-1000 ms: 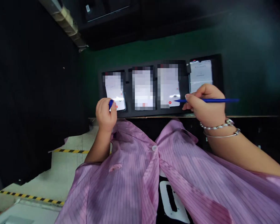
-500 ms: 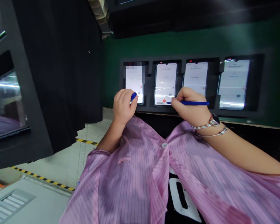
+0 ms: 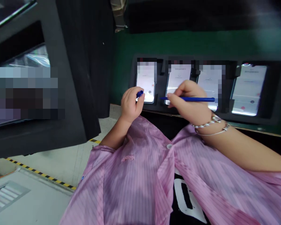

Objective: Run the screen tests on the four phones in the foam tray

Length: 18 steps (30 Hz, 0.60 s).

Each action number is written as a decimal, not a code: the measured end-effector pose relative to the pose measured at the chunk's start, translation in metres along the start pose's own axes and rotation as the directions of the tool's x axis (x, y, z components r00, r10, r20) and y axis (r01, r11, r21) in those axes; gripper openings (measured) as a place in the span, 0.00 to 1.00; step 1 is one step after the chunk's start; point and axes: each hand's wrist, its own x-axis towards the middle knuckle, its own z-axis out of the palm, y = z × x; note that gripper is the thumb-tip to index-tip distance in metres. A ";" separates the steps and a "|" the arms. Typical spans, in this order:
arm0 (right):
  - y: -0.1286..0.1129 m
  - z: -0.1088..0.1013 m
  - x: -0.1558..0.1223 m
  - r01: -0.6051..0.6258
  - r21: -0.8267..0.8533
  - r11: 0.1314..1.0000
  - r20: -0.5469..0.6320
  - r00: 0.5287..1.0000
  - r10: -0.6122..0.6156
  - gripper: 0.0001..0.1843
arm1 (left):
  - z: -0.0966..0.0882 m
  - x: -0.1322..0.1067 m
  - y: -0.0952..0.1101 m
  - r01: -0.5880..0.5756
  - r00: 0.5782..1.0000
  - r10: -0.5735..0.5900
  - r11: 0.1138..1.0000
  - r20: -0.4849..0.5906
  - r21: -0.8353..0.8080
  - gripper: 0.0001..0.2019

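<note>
I am pinching a light stylus (image 3: 201,99) near its tip with my right fingers (image 3: 175,93), my left fingers (image 3: 135,100) clenching a second stylus (image 3: 140,94), above fragile smartphones (image 3: 179,76) in a black tray (image 3: 162,84).

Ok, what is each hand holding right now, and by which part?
The right hand pinches a blue stylus by its shaft. The left hand closes around a blue object; only one end shows, so what it is cannot be told.
</note>
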 end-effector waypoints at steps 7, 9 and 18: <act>-0.012 0.045 0.023 0.069 -0.135 0.988 0.138 0.989 -0.050 0.15 | -0.001 -0.008 -0.005 0.069 0.998 -0.068 0.993 0.014 -0.095 0.18; -0.013 0.045 0.024 0.093 -0.172 0.981 0.140 0.988 -0.069 0.15 | -0.001 -0.008 -0.006 0.070 0.997 -0.067 0.992 0.029 -0.107 0.18; -0.011 0.041 0.018 0.067 -0.121 0.990 0.107 0.993 -0.055 0.14 | -0.002 -0.007 -0.008 -0.012 1.000 0.013 0.996 0.011 -0.091 0.16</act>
